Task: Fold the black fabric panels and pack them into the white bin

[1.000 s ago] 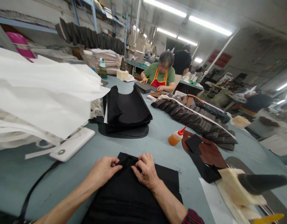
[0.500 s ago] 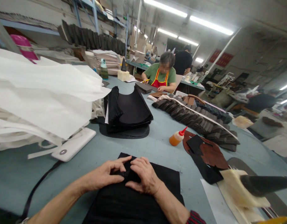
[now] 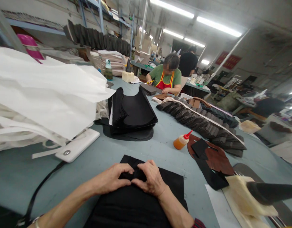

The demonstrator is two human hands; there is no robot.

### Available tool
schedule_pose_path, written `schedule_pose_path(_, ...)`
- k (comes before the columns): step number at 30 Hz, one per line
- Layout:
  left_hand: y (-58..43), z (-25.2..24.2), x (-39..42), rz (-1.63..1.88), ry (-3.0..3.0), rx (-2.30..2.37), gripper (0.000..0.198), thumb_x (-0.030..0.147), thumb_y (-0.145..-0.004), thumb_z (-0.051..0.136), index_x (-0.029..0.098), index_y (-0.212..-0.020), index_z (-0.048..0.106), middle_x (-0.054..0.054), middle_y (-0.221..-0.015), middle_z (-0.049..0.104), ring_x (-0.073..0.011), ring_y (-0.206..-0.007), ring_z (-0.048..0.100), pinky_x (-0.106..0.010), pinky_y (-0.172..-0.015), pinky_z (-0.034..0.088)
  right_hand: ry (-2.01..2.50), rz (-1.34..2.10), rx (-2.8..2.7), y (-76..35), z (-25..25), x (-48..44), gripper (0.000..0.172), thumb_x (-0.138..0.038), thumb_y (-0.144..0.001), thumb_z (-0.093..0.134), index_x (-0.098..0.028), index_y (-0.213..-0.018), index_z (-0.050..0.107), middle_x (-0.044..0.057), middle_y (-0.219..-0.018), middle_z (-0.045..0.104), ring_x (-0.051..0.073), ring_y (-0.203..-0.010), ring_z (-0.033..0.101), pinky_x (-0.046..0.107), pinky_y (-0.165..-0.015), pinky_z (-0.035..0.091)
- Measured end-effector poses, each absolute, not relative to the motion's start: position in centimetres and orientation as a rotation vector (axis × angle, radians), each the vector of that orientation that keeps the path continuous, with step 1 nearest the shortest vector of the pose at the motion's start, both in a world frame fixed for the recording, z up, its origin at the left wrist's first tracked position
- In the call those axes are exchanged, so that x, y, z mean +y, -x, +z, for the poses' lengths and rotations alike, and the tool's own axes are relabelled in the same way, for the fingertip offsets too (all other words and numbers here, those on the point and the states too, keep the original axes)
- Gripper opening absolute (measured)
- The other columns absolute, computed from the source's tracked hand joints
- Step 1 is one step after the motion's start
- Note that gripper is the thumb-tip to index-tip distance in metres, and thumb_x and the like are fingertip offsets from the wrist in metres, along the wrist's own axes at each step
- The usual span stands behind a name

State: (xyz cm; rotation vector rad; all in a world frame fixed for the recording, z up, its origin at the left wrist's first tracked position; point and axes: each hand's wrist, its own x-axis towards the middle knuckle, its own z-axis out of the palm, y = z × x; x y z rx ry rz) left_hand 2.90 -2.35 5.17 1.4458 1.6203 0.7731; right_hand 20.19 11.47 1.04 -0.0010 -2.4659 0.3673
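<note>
A piece of black fabric lies on the table in front of me, over another dark layer at its right. My left hand is on its upper part, thumb and fingers closed on a fold of the fabric. Facing it, my right hand grips the same fold, its fingers curled over and its thumb close to my left thumb. The small gap between the hands shows only black cloth. Beyond them stands a stack of black fabric pieces.
White sheets and a white power bank with a black cable lie left. To the right are a red-capped glue bottle, brown leather pieces, a row of dark grey pieces and a black cone. A co-worker sits opposite.
The fingers of my left hand have curled in from a more stretched position, and my right fingers have bunched up on the fold. The whole view has shifted slightly.
</note>
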Motion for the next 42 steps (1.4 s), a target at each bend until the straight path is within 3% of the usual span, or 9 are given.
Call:
schedule_pose_path(7,-2.0,2.8,-3.3,0.671,-1.621,1.935,0.015,0.033,-0.084,0.053,0.023,-0.092,0.061,-0.008,-0.147,0.045,-0.0289,-0.138,0.035,-0.054,-0.114,0.026,0.342,0.107,-2.45,-20.7,0.6,12.4,0.038,-0.049,-0.095,0.042,-0.016,-0.086,0.057,0.003,-0.061,0.058,0.016,-0.056,0.051,0.037,-0.072,0.034)
schedule_pose_path(10,-1.7,3.0,-3.1,0.744,-1.66,2.195,0.012,0.031,-0.086,0.051,0.023,-0.087,0.06,-0.009,-0.138,0.053,-0.0296,-0.13,0.043,-0.055,-0.109,0.03,0.415,0.069,-2.459,-21.1,0.9,12.8,0.039,-0.046,-0.097,0.037,-0.015,-0.084,0.057,0.004,-0.063,0.057,0.017,-0.059,0.05,0.038,-0.074,0.033)
schedule_pose_path(15,-2.4,5.9,-3.1,0.743,-1.598,1.697,0.016,0.036,-0.085,0.053,0.024,-0.09,0.061,-0.001,-0.102,0.066,-0.0178,-0.096,0.06,-0.032,-0.088,0.046,0.171,0.164,-2.508,-20.9,1.2,12.5,0.051,-0.053,-0.096,0.03,-0.011,-0.098,0.058,0.006,-0.069,0.057,0.019,-0.064,0.05,0.039,-0.074,0.036)
schedule_pose_path(18,-3.1,6.8,-3.7,0.633,-1.505,1.528,0.023,0.039,-0.083,0.056,0.027,-0.101,0.063,0.001,-0.103,0.068,-0.0176,-0.097,0.061,-0.03,-0.089,0.046,0.126,0.207,-2.521,-20.8,1.2,12.3,0.053,-0.056,-0.095,0.03,-0.011,-0.101,0.057,0.006,-0.07,0.057,0.019,-0.066,0.05,0.04,-0.074,0.037)
schedule_pose_path(23,-3.0,5.1,-4.6,0.516,-1.536,1.622,0.04,0.054,-0.081,0.055,0.03,-0.112,0.062,-0.004,-0.145,0.049,-0.0291,-0.138,0.037,-0.045,-0.113,0.033,0.0,0.248,-2.546,-20.9,1.1,12.2,0.06,-0.064,-0.091,0.031,-0.011,-0.101,0.057,0.006,-0.072,0.058,0.019,-0.066,0.05,0.04,-0.073,0.038)
schedule_pose_path(28,-1.5,3.8,-4.5,0.57,-1.584,2.419,0.038,0.051,-0.086,0.047,0.02,-0.091,0.068,-0.017,-0.135,0.057,-0.0433,-0.137,0.033,-0.071,-0.109,0.015,0.014,0.26,-2.546,-20.6,0.7,12.1,0.05,-0.059,-0.087,0.049,-0.012,-0.103,0.056,0.006,-0.074,0.06,0.02,-0.067,0.054,0.039,-0.072,0.038)
schedule_pose_path(32,-0.9,4.3,-3.6,0.758,-1.502,2.359,0.035,0.044,-0.091,0.038,0.023,-0.11,0.059,-0.012,-0.125,0.063,-0.0301,-0.125,0.05,-0.053,-0.109,0.032,0.017,0.276,-2.552,-20.5,0.7,12.1,0.042,-0.05,-0.086,0.055,-0.012,-0.104,0.054,0.006,-0.075,0.061,0.02,-0.068,0.054,0.039,-0.072,0.038)
schedule_pose_path(37,-1.8,4.0,-1.5,0.774,-1.651,1.836,0.074,0.033,-0.07,0.068,0.03,-0.137,0.038,-0.007,-0.141,0.048,-0.0263,-0.132,0.04,-0.045,-0.111,0.031,-0.023,0.293,-2.529,-20.6,1.6,11.8,0.028,-0.027,-0.087,0.053,-0.015,-0.112,0.05,0.008,-0.086,0.065,0.02,-0.074,0.057,0.039,-0.074,0.039)
schedule_pose_path(42,-1.4,3.7,0.1,0.691,-1.544,1.827,0.035,0.029,-0.065,0.066,0.027,-0.101,0.064,-0.002,-0.097,0.066,-0.0248,-0.1,0.055,-0.04,-0.091,0.041,0.027,0.344,-2.521,-20.5,1.2,11.7,0.031,-0.024,-0.089,0.051,-0.016,-0.119,0.048,0.009,-0.095,0.066,0.021,-0.082,0.059,0.038,-0.076,0.041)
